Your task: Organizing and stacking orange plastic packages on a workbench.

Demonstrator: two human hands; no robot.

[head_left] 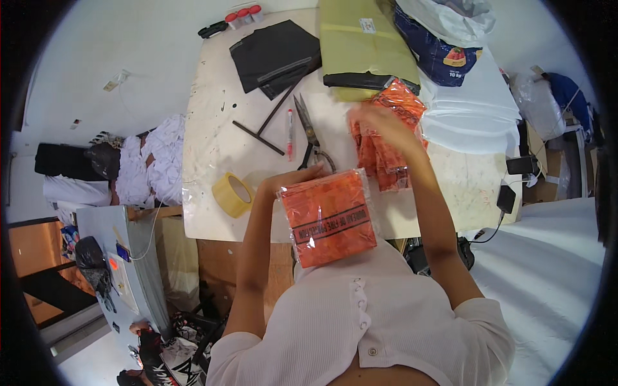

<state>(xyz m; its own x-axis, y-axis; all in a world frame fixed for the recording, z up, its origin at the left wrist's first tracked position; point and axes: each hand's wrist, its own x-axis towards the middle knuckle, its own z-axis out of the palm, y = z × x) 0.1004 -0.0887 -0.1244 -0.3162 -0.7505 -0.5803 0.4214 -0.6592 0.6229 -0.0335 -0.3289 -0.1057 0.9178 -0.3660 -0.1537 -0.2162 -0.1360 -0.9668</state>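
Observation:
A stack of orange printed packets in clear plastic (329, 222) lies at the table's near edge, against my white shirt. My left hand (301, 176) grips its far left corner, with part of the fingers hidden by the packets. Farther right, a loose pile of similar orange packets (388, 161) lies crumpled and overlapping. Over the upper left of this pile is my right hand (376, 123), smeared by motion, so its fingers cannot be made out. Scissors (309, 128) with dark handles lie just beyond my left hand, beside a red-and-white marker (290, 135).
A yellow tape roll (233, 194) and a black T-shaped rod (259, 134) lie on the left of the table (209, 128). Farther back are black sheets (275, 55), a yellow-wrapped bundle (367, 48) and a dark blue sack (441, 48). White fabric (473, 106) covers the right side.

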